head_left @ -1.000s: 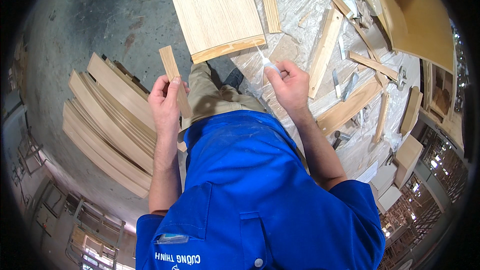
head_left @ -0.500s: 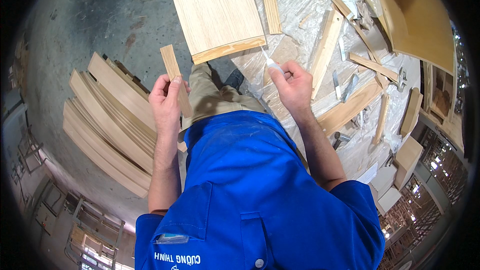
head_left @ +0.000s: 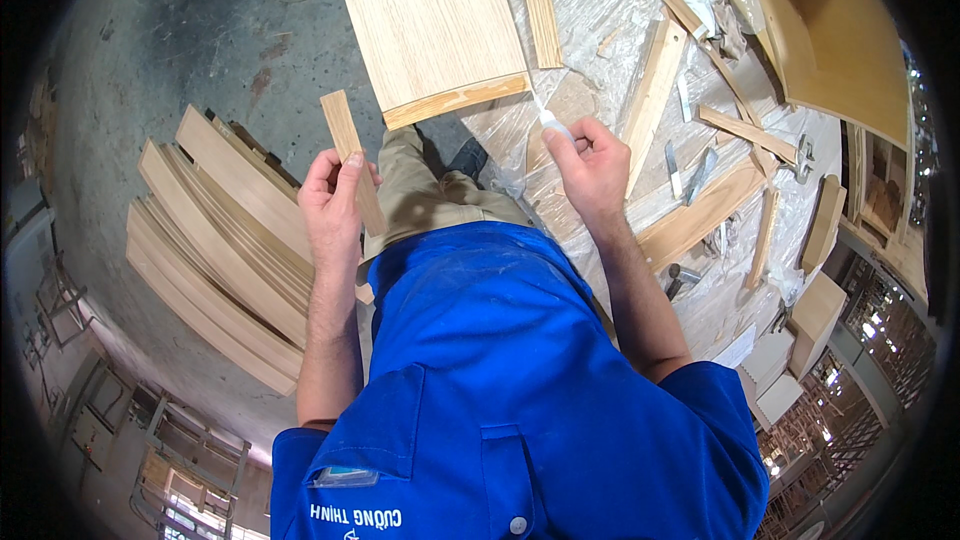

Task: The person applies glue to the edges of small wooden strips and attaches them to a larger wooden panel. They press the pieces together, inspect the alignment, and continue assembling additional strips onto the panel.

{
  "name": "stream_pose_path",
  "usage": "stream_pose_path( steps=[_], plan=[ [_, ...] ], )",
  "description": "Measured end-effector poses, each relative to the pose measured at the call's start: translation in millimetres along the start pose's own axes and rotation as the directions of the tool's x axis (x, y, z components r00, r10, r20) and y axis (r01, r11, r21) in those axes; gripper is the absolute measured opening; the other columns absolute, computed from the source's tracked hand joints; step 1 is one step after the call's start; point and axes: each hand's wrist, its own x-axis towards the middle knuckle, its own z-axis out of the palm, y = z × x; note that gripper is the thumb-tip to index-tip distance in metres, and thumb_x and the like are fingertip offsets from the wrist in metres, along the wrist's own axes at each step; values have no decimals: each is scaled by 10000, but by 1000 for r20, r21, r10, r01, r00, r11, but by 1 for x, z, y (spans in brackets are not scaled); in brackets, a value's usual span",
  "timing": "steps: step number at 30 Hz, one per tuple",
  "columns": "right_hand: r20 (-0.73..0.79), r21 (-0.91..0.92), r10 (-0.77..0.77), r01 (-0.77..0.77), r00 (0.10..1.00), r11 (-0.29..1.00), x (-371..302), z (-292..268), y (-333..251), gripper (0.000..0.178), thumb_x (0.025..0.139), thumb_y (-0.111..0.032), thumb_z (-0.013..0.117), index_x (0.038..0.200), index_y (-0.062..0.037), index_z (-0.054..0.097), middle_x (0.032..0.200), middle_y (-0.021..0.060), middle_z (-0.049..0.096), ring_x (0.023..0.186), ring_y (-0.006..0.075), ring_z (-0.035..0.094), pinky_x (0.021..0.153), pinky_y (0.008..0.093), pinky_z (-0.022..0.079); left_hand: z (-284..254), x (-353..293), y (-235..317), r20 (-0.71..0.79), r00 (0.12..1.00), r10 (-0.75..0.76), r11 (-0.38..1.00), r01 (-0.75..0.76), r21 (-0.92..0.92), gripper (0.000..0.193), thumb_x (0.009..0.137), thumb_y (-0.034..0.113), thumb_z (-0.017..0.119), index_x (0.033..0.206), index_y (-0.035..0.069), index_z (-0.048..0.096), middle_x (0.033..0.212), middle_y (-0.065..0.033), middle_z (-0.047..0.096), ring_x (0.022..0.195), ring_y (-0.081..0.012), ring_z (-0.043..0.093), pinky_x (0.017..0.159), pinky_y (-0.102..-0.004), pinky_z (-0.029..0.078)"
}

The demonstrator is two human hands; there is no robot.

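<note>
A thin wooden strip (head_left: pixel 342 123) is pinched between the thumb and fingers of my left hand (head_left: pixel 334 190), held slantwise. My right hand (head_left: pixel 592 168) grips a small white glue bottle (head_left: pixel 552 123) with a narrow nozzle. The nozzle tip is close to the right corner of a pale wooden board (head_left: pixel 435 20); whether it touches cannot be made out. Along the board's near edge (head_left: pixel 455 100) run uneven whitish and yellowish wet-looking patches.
Curved wooden panels (head_left: pixel 215 255) are stacked on the floor at left. On the plastic-covered table lie a long strip (head_left: pixel 540 5), a plank (head_left: pixel 655 90), a hammer (head_left: pixel 803 157) and wood offcuts (head_left: pixel 745 130). A large curved wooden piece (head_left: pixel 830 30) stands at the far right.
My right hand and the glue bottle have shifted slightly to the right. My left hand keeps the strip in the same place.
</note>
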Motion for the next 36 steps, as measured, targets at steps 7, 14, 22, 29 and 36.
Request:
stream_pose_path(
  steps=[7,14,22,29,36],
  plan=[
    [27,35,-22,21,999,999,-2,7,6,266,938,-163,815,787,-11,657,583,-20,571,563,29,473,493,288,388,1,0,1,-4,1000,-7,1000,7,-15,185,1088,208,695,1112,25,702,941,-59,735,846,-151,711,807,-315,571],
    [100,-21,-78,81,992,996,-11,25,-5,265,926,-157,828,787,-12,654,607,13,603,564,55,501,505,299,413,-3,-1,-2,-5,1000,-6,1000,6,-17,187,1092,208,688,1114,23,698,947,-60,734,845,-152,711,808,-316,570],
    [178,-8,-116,120,977,993,-14,42,-24,266,901,-178,824,786,-20,644,591,75,590,531,111,531,511,349,439,-5,-1,-4,-14,1000,-7,1000,7,-21,179,1095,201,683,1105,22,697,947,-60,733,845,-151,709,810,-314,567],
    [122,-58,-103,111,987,992,-11,37,-23,267,906,-189,819,795,-14,651,577,78,597,520,117,536,502,349,436,-5,-2,-3,-18,1000,-10,1000,9,-27,177,1093,198,687,1101,22,697,942,-61,731,843,-152,709,808,-314,569],
    [63,-50,-38,41,997,998,-2,16,-11,250,920,-183,820,806,-9,682,569,38,608,525,75,519,490,325,418,-5,-1,-7,-18,1000,-13,999,13,-30,180,1091,198,690,1112,19,698,941,-59,730,842,-147,706,809,-311,570]
  ],
)
